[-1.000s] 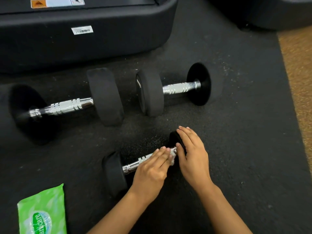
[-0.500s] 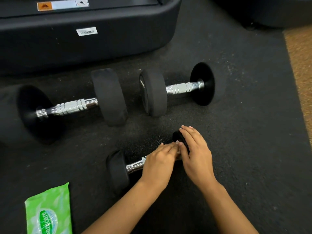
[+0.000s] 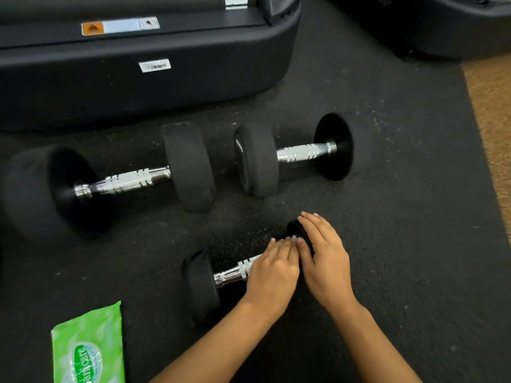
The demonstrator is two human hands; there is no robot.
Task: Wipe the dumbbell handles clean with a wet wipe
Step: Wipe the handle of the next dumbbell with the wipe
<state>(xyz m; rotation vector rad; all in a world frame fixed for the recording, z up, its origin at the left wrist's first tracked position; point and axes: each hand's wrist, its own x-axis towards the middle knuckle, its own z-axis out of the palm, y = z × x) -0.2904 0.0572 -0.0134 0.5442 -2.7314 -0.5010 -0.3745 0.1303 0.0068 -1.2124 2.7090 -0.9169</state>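
My right hand (image 3: 325, 261) lies flat on the near dumbbell (image 3: 235, 272)'s end plate to steady it on the rubber mat (image 3: 401, 217), while my left hand (image 3: 272, 275) curls over the handle, the wipe hidden.

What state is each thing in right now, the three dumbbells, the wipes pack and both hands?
Small dumbbell: lying on the mat, both hands on it.
Left hand: laid over its handle.
Right hand: resting on its far head.
Left big dumbbell: lying untouched.
Right big dumbbell: lying untouched.
Wipes pack: flat on the mat.
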